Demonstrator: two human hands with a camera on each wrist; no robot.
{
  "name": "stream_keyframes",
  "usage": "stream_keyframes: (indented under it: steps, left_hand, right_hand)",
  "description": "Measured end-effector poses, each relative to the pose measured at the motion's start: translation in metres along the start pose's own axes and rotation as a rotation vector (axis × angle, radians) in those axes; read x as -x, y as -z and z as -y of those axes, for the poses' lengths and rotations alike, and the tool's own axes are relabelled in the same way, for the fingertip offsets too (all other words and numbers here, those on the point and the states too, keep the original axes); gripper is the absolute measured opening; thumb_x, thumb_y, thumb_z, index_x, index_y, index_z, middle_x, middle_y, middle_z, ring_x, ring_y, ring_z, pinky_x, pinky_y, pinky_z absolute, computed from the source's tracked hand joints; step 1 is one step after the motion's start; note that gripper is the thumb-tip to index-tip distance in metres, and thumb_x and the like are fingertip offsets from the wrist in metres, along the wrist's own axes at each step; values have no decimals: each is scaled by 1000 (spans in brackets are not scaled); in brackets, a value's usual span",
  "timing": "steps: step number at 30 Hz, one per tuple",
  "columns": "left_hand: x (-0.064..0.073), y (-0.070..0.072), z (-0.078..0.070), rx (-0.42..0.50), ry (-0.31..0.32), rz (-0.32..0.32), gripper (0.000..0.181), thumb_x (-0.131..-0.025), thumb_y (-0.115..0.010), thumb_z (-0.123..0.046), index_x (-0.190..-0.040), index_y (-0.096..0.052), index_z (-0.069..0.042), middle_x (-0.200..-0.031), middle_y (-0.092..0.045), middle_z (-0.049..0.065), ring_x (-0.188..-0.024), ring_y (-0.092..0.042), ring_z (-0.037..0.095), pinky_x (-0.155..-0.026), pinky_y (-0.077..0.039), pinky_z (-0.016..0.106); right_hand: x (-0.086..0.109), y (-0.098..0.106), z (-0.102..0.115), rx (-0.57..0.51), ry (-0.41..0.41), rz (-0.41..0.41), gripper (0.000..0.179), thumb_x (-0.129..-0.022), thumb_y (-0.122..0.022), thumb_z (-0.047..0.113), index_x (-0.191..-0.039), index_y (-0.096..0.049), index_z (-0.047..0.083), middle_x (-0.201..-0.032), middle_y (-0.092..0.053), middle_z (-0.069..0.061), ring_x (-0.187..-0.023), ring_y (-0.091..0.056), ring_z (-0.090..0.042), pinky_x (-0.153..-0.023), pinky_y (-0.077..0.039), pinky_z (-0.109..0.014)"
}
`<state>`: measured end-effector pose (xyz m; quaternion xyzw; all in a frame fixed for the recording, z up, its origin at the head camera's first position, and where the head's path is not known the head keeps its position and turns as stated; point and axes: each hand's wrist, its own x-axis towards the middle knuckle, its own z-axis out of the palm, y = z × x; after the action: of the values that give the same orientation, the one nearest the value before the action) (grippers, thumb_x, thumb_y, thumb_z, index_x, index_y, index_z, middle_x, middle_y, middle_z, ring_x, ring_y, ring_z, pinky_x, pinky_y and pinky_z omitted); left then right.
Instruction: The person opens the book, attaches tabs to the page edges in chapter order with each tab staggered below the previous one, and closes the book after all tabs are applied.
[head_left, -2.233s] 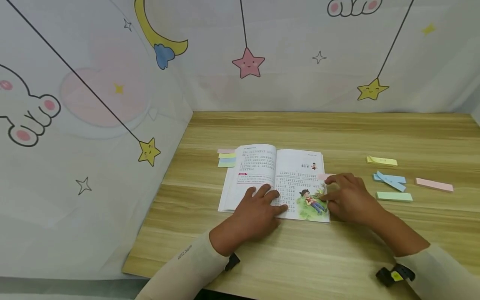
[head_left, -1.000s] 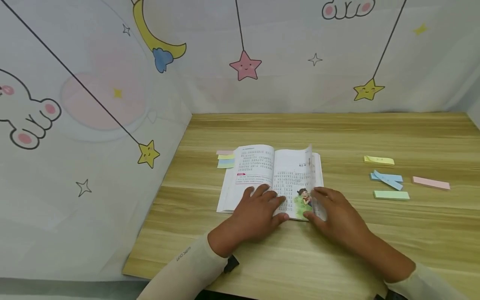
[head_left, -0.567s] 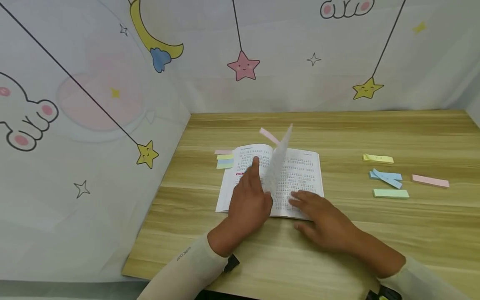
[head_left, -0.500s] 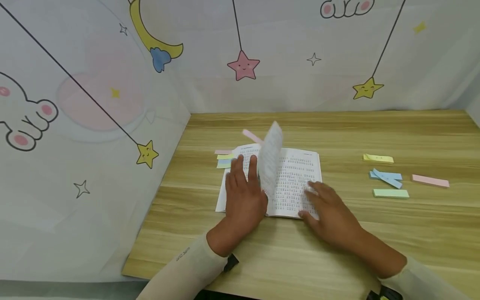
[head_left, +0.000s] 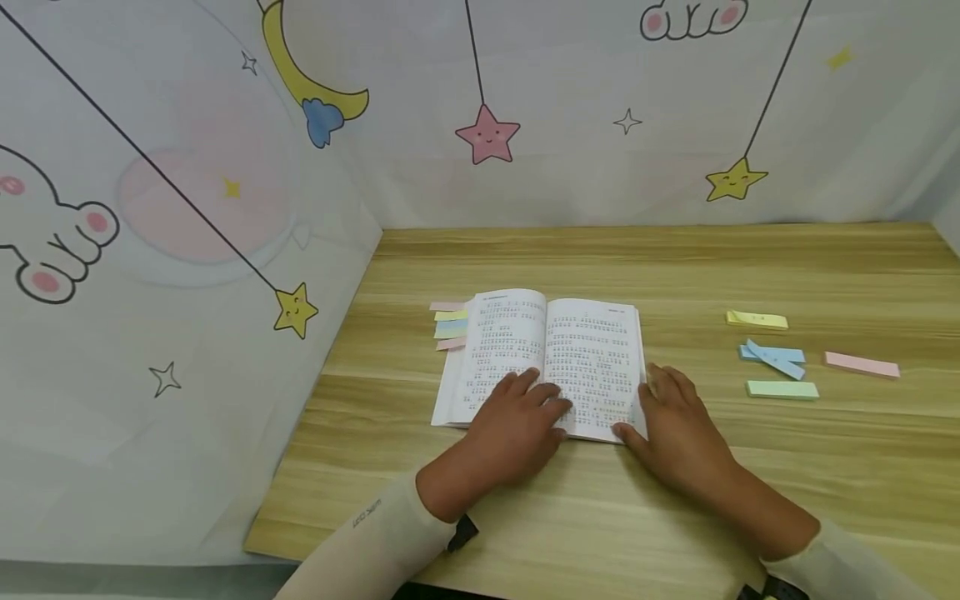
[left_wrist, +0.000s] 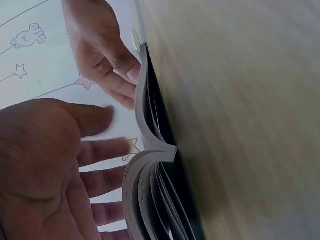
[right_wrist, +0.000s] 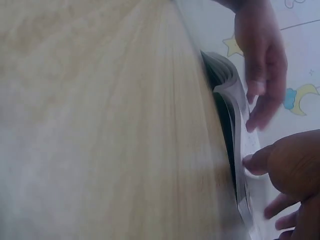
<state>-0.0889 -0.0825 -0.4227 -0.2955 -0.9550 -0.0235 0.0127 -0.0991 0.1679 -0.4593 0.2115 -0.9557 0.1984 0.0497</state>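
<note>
An open book point(head_left: 592, 333) lies on the wooden table, both facing pages covered in print. My left hand point(head_left: 513, 429) rests across the lower middle of the spread, fingers reaching over the gutter. At the lower right corner is my right hand point(head_left: 682, 437), its thumb on the page and its other fingers along the outer edge. The right wrist view shows that thumb point(right_wrist: 257, 162) touching the paper, the fingers loosely spread. In the left wrist view the left fingers point(left_wrist: 102, 180) extend over the arched pages point(left_wrist: 137, 185). Pink, yellow, blue and green sticky tabs point(head_left: 451, 329) stick out on the left.
Right of the book lie sticky-note pads: yellow point(head_left: 757, 321), blue strips point(head_left: 772, 358), green point(head_left: 782, 390) and pink point(head_left: 862, 365). A cloth backdrop point(head_left: 555, 183) with cartoon stars stands behind and left of the table point(head_left: 600, 258).
The illustrated page with the pink tab was lifted and turned over to the left. Its tab now shows below the others. The right hand moved back to the right edge, the left hand onto the gutter.
</note>
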Motion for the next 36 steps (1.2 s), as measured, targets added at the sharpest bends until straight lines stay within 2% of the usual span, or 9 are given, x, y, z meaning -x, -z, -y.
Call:
stream_keyframes:
  steps: [4,9,11,14,18,24,28,32,36]
  left_hand:
    - [-2,0,1,146,77,-54,81,-101,-52,-60,-162,-28,-11,-148,-51,10,-137,-48,30,-112,-38,46]
    - [-2,0,4,201,123,-310,88,-99,-64,-47,-166,-12,-23,-161,-22,23,-141,-39,43,-106,-42,56]
    - [-2,0,6,92,148,-421,92,-93,-71,-28,-165,-14,-28,-163,-14,25,-147,-27,47,-110,-35,62]
    - [-2,-2,10,-132,228,-540,98,-82,-71,-7,-163,-20,-29,-164,-10,26,-150,-14,49,-114,-21,67]
    - [-1,-2,13,-292,290,-406,88,-85,-77,-5,-159,-37,-30,-167,-12,22,-153,-3,46,-115,-9,69]
    - [0,2,6,-90,82,-81,39,-95,-73,-24,-134,-69,-22,-150,-52,8,-148,-33,35,-120,-23,50]
    - [0,3,3,56,44,-85,61,-101,-62,-46,-151,-50,-12,-140,-59,7,-137,-49,29,-114,-36,41]
    - [-1,4,3,174,87,-168,88,-99,-53,-62,-165,-19,-15,-154,-42,15,-141,-44,32,-110,-41,46]
    - [-2,5,4,97,130,-268,64,-100,-59,-51,-158,-42,-28,-165,-17,21,-150,-22,42,-114,-32,57]
  right_hand:
    - [1,0,8,-127,171,-8,78,-89,-81,36,-149,-49,-1,-155,-39,-23,-141,-36,-44,-109,-35,-60]
    - [5,1,14,-260,436,106,71,-97,-72,38,-157,-41,16,-156,-45,-5,-141,-44,-33,-111,-37,-51]
    - [4,1,13,-266,413,64,58,-98,-72,29,-149,-51,12,-149,-53,-4,-137,-48,-33,-111,-37,-49]
    - [0,0,9,-198,206,-45,48,-94,-75,23,-135,-62,1,-145,-53,-15,-137,-44,-39,-111,-34,-54]
    - [-3,3,2,-55,-41,-35,59,-92,-76,30,-126,-60,-16,-147,-37,-38,-139,-28,-55,-110,-26,-66]
    - [-1,-1,-1,14,-42,18,63,-90,-78,32,-122,-60,-20,-148,-35,-41,-138,-27,-57,-106,-29,-70]
    - [-1,-2,2,-31,23,-58,64,-87,-82,28,-130,-59,-14,-148,-40,-35,-138,-31,-52,-107,-31,-66]
    - [-1,-2,6,-179,284,-31,81,-84,-86,34,-150,-50,5,-155,-41,-18,-142,-37,-40,-111,-34,-56]
    - [1,0,11,-341,485,91,68,-88,-83,34,-147,-53,18,-152,-48,-2,-139,-46,-28,-111,-37,-45]
